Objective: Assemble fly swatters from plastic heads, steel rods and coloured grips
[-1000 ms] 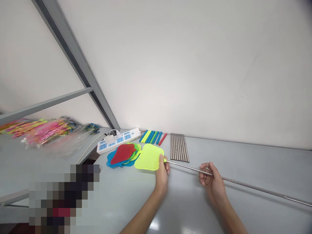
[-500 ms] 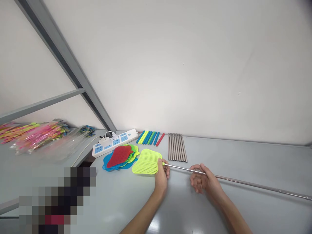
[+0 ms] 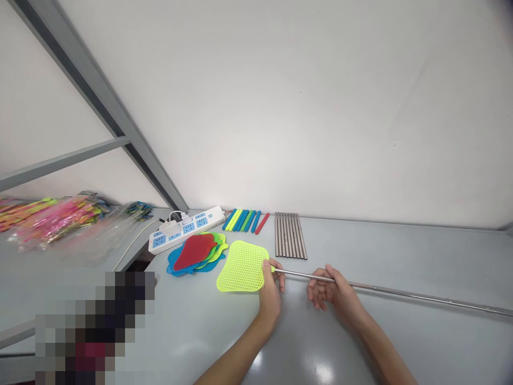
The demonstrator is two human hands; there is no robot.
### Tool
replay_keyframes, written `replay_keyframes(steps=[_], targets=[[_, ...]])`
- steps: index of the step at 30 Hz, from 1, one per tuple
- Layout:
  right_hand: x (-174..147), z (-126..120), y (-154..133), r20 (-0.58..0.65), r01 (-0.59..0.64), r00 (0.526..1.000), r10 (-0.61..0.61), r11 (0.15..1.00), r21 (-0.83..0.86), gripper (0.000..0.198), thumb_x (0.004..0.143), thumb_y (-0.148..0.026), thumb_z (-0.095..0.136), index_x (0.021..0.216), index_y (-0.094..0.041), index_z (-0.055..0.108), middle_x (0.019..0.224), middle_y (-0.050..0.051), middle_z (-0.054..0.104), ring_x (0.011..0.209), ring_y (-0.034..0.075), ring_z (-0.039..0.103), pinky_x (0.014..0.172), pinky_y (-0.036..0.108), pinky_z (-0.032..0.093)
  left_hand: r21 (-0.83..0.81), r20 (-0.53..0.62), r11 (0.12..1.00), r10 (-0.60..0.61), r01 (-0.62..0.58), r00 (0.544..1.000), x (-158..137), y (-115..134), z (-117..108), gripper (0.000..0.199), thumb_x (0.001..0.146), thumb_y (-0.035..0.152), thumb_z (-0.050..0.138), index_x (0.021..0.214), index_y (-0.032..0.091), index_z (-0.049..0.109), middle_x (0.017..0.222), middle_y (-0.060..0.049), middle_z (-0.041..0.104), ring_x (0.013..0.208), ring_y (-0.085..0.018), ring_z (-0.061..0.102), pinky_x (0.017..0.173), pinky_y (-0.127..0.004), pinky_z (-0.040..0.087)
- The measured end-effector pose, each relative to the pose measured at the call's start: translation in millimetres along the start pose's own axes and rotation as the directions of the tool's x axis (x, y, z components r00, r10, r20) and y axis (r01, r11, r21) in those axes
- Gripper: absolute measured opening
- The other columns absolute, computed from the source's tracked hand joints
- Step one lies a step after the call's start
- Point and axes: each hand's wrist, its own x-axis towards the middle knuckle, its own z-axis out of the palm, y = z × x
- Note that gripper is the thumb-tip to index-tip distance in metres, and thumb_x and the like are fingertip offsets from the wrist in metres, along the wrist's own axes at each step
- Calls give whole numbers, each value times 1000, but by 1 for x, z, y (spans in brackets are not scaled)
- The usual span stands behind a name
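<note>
My left hand [image 3: 271, 283] is closed on the neck of a yellow-green mesh fly swatter head [image 3: 242, 267], thumb on its near edge. A long, extended telescopic metal rod [image 3: 404, 293] is joined to that neck and runs off to the right. Partway along it, my right hand [image 3: 331, 289] pinches the rod under its thumb, with the other fingers loosely curled. Behind the hands lies a row of short collapsed metal rods [image 3: 290, 236]. Left of the held head is a pile of mesh swatter heads, a red one [image 3: 195, 251] on top.
Several coloured handle sleeves [image 3: 242, 220] lie along the wall beside a white power strip [image 3: 188, 230] with plugs and a cable. Plastic-bagged colourful items [image 3: 60, 219] rest at the far left. A grey metal frame [image 3: 120, 117] slants there, and a pixelated patch covers the lower left.
My left hand and the swatter head have shifted slightly right, while my right hand is a little further left along the rod. The camera view has also shifted slightly.
</note>
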Motion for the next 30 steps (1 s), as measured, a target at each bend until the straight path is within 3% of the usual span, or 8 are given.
replay_keyframes(steps=[10,30], targets=[[0,4,0,-3,-2,1000,2,1000,-18,48,80,-51,26,66,-15,55,58,6,60,45,14,50,44,24,32,-32,9,999,42,-41,999,-9,1,4,39,79,51,33,59,19,44,43,4,39,38,-8,37,42,-21,31],[1,7,5,46,6,999,-7,1000,25,49,84,-46,20,69,-14,54,59,7,59,46,13,50,43,24,31,-55,44,998,12,-10,999,-12,0,4,38,80,48,33,59,18,45,41,5,38,36,-8,36,41,-20,31]])
